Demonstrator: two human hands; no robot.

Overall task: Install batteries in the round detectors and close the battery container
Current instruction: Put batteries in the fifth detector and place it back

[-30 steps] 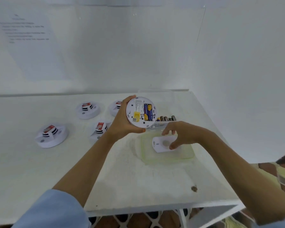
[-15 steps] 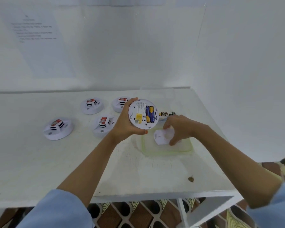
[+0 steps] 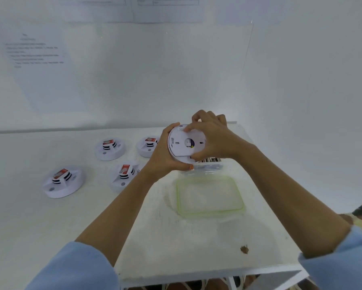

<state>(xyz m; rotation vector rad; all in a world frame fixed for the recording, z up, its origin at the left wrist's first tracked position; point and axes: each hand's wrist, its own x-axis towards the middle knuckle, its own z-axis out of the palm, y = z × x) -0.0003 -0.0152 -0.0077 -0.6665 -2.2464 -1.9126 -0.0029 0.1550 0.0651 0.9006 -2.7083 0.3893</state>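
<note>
The person holds a smoke detector (image 3: 170, 143) up off the table (image 3: 146, 237), tilted on edge with its back towards the camera. The left hand (image 3: 162, 159) cups the detector's left and lower rim, fingers curled round it. The right hand (image 3: 214, 139) comes in from the detector's right and pinches the white back cover (image 3: 181, 147) against it, with a fingertip at the cover's top and the thumb near its lower edge. The cover lies flat on the detector's back, so the next move likely turns on the axis through the centre hole (being a disc, it has no long axis): a twist by the right hand against the left.

Through that hole a bit of yellow and purple shows. Just below and behind the detector sits the clear battery container (image 3: 209, 166) with batteries (image 3: 210, 159) in it. The container's green-rimmed lid (image 3: 241, 203) lies nearer the person, so closing is not yet done. Four more detectors (image 3: 110, 147) rest to the held detector's left.
</note>
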